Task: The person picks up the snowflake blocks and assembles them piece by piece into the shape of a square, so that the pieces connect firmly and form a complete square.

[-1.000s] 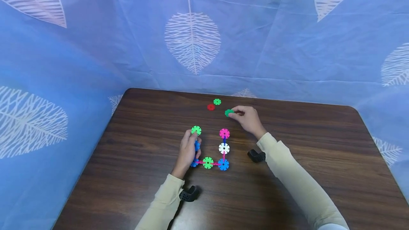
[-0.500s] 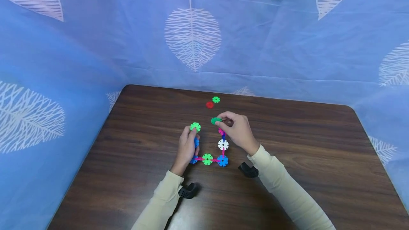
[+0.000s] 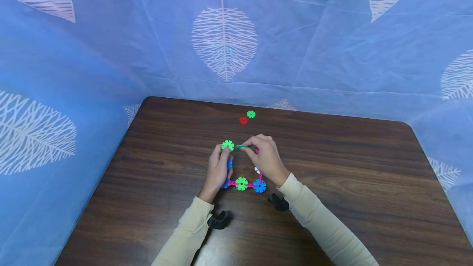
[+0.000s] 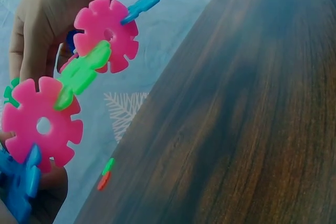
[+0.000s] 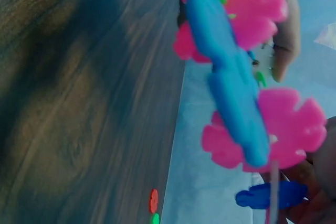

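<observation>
Notched plastic discs are linked in a U-shaped chain in the head view. My left hand (image 3: 216,171) holds its left side, pinching near a light green disc (image 3: 228,145) and partly covering a blue disc (image 3: 229,163). Between thumb and fingers my right hand (image 3: 267,157) pinches a dark green disc (image 3: 241,146), edge-on and close beside the light green one. Another green disc (image 3: 242,184) and a blue corner disc (image 3: 259,186) form the near side. A white disc (image 3: 257,170) is partly hidden by my right hand. Pink discs (image 4: 44,124) show large in the left wrist view.
A loose red disc (image 3: 244,120) and a loose green disc (image 3: 251,114) lie near the back of the brown wooden table (image 3: 332,155). Blue leaf-patterned cloth (image 3: 295,52) hangs behind. Black wrist devices (image 3: 219,220) sit at both cuffs.
My right hand has moved left and nearer with the dark green disc, turning it edge-on beside the light green disc. My left hand keeps its hold, almost unmoved.
</observation>
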{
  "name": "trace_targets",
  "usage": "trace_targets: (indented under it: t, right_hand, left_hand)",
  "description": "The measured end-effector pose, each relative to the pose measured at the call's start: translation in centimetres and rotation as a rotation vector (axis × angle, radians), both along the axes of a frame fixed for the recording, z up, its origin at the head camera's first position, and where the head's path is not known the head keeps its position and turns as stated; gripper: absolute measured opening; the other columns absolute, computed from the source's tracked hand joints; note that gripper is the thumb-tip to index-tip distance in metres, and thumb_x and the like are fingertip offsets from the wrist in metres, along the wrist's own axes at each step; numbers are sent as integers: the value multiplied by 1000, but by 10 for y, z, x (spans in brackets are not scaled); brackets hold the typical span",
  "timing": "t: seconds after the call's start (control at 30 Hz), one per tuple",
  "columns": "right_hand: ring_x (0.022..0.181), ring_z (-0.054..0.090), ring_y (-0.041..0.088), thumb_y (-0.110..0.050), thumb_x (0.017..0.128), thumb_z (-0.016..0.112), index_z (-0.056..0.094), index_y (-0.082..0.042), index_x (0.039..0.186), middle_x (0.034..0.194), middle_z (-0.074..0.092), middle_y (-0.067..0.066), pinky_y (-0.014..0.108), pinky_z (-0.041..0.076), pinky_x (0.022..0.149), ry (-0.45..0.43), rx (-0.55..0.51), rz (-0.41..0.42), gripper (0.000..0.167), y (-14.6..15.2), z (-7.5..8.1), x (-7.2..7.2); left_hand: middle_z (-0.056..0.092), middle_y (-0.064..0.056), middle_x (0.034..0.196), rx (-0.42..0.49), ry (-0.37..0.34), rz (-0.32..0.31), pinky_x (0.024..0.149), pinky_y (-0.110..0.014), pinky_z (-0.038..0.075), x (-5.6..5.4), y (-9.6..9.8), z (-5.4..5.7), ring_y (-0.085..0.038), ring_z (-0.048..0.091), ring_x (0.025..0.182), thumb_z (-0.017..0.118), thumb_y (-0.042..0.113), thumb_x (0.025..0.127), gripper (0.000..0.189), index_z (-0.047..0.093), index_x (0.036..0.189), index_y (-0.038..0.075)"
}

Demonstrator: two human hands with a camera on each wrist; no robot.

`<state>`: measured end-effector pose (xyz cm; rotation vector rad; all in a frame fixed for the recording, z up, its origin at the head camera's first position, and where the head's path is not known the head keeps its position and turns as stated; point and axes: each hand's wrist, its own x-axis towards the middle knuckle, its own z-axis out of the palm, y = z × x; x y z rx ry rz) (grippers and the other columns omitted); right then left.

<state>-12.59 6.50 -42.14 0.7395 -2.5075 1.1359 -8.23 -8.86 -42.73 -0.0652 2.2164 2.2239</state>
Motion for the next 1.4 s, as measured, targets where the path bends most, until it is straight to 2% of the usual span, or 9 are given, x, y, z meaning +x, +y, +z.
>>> trace_targets:
  t: [0.1,0.17,0.43,0.57,0.7,0.87,1.0,1.23,1.4]
  right_hand:
    - [74,59,14,-11,77,78,72,-11,84,79,70,1,35,43,76,20,7,3,9,-2,-2,0]
    - [70,56,14,-10,77,78,72,-11,84,79,70,1,34,42,75,32,5,3,9,-2,-3,1]
    - [70,57,18,-10,78,77,72,-11,84,78,70,1,33,41,72,77,9,-1,7,-5,-8,4]
    - [76,61,17,-10,78,77,72,-10,84,79,70,1,34,43,74,130,20,-2,8,-5,-10,5]
    - [81,62,16,-8,76,79,73,-10,85,78,71,1,35,44,77,176,27,2,11,-5,-11,7]
    - [80,63,16,-8,75,79,73,-9,84,76,71,1,35,44,76,220,31,3,11,-5,-13,10]
    - [78,63,16,-6,73,80,73,-8,83,74,71,1,34,45,74,240,24,-1,12,-7,-15,10]
    - [79,62,16,-11,74,80,73,-9,86,76,71,1,35,44,75,221,68,14,14,-6,-13,7]
    - [92,60,18,-16,78,78,71,-9,101,90,71,2,41,43,82,90,91,82,25,0,-4,4]
  left_hand:
    - [44,-3,62,10,4,-4,35,-19,34,0,1,-2,-7,40,34,33,13,103,21,45,94,-2]
    - [43,-3,61,10,4,-7,35,-19,35,0,1,-3,-7,40,34,33,13,104,21,45,94,-2]
    - [46,-4,64,-4,-6,-28,35,-19,36,-9,1,-30,-9,41,35,33,19,104,29,45,104,-7]
    - [47,-5,64,-61,6,-37,34,-22,38,-8,2,-30,-9,42,35,31,24,105,31,46,102,-3]
    - [44,-3,53,-141,19,-35,32,-25,38,-7,3,-28,-10,42,33,29,26,105,34,46,94,-2]
    - [44,-1,48,-226,16,-18,33,-26,38,-5,5,-27,-10,42,32,29,25,104,34,47,89,0]
    - [45,-2,48,-245,14,-13,33,-27,40,-5,4,-30,-10,43,32,31,24,103,33,48,89,0]
    - [50,-11,71,-135,-23,-30,35,-26,42,-7,1,-35,-13,45,35,30,25,104,29,46,96,1]
    - [50,-16,74,-77,-26,-29,36,-24,41,-6,-1,-34,-14,44,36,31,24,104,29,44,99,0]
